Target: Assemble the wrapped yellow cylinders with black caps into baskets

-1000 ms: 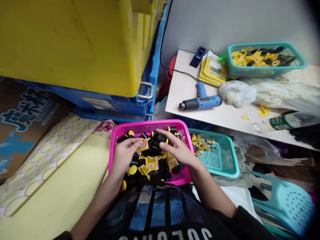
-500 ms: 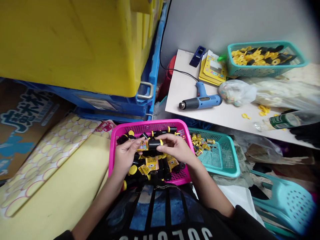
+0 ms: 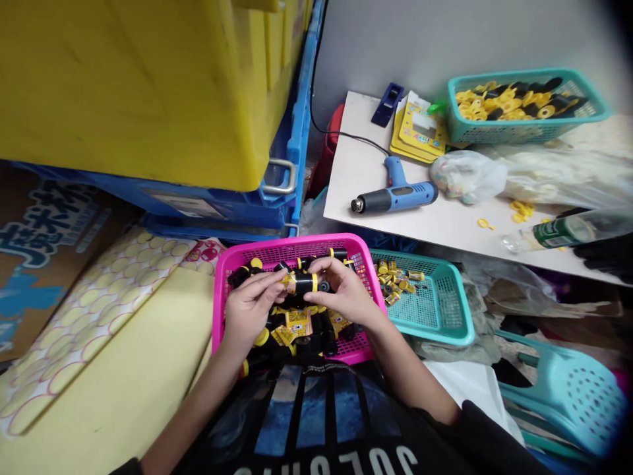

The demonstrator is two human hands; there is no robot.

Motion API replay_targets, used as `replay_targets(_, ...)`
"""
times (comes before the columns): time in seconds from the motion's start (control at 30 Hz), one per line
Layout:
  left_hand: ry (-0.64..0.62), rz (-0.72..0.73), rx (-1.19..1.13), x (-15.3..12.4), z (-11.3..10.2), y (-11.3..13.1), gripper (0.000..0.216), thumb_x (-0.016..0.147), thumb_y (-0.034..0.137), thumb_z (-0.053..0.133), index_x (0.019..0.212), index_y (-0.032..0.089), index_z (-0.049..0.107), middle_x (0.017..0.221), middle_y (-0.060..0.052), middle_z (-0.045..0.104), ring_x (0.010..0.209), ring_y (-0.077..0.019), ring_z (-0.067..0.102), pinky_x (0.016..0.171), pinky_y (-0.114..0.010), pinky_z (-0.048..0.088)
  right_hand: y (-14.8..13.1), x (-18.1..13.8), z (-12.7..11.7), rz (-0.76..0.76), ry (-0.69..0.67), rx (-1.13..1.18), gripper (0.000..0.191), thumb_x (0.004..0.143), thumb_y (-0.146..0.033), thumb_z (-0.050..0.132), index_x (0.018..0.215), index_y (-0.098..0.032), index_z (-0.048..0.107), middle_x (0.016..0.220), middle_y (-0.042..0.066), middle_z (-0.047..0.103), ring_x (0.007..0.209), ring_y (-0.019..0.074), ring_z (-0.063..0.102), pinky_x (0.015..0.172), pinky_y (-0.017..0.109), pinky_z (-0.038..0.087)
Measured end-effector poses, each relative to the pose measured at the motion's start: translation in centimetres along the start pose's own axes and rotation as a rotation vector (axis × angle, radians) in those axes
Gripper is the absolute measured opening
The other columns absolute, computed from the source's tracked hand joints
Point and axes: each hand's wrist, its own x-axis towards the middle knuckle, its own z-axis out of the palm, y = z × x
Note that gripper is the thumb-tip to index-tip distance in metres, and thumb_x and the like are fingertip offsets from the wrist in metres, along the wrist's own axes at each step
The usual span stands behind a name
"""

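Over the pink basket (image 3: 368,264), my left hand (image 3: 252,303) pinches the yellow printed sleeve at the left end of a small black cylinder (image 3: 303,284) with a yellow right end. My right hand (image 3: 349,293) has its thumb and forefinger around that yellow end, thumb below and forefinger above. The cylinder lies level between both hands, its left end partly hidden by my left fingers. Beneath are several more black cylinders with yellow ends and flat yellow printed sleeves (image 3: 298,323).
A teal basket (image 3: 459,310) with small yellow pieces stands right of the pink one. On the white table (image 3: 341,191) lie a blue heat gun (image 3: 395,196), yellow cards (image 3: 418,132) and another teal basket (image 3: 524,132). Yellow and blue crates (image 3: 291,165) rise at left; a turquoise chair (image 3: 576,389) stands at right.
The sleeve now covers more of the cylinder's left part, so less black shows. My left fingers are closer to my right hand. The view has shifted slightly.
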Motion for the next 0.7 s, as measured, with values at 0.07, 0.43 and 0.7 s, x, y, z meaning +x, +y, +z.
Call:
replay_targets(0.07, 0.024, -0.052, -0.019, -0.2, 0.1, 0.1, 0.028, 0.082, 0.042, 0.071, 0.1, 0.021, 0.079, 0.101, -0.007, 0.076, 0.058, -0.011, 0.068, 0.06, -0.025, 0.061, 0.3, 0.0, 0.3, -0.023, 0.02, 0.003, 0.04, 0.068, -0.035, 0.084, 0.095, -0.019, 0.058, 0.099, 0.003, 0.059, 0.09, 0.0126, 0.056, 0.082, 0.026, 0.048)
replay_targets(0.43, -0.119, -0.22, -0.11, 0.1, 0.0, 1.4, 0.031, 0.065, 0.034, 0.084, 0.091, 0.019, 0.075, 0.095, -0.007, 0.076, 0.087, -0.0216, 0.072, 0.081, -0.034, 0.06, 0.5, 0.0, 1.3, -0.164, 0.013, 0.035, 0.03, 0.075, -0.036, 0.08, 0.091, -0.02, 0.061, 0.101, 0.007, 0.062, 0.105, 0.0183, 0.059, 0.092, 0.033, 0.048)
replay_targets(0.7, -0.232, -0.386, -0.344, 0.1, -0.5, 1.7, 0.036, 0.055, 0.026, 0.089, 0.085, 0.02, 0.071, 0.093, -0.005, 0.075, 0.083, -0.0196, 0.071, 0.075, -0.03, 0.06, 0.4, -0.4, 1.5, -0.064, -0.127, 0.129, 0.052, 0.082, -0.057, 0.068, 0.121, -0.024, 0.059, 0.117, 0.007, 0.053, 0.109, 0.0178, 0.053, 0.097, 0.032, 0.045)
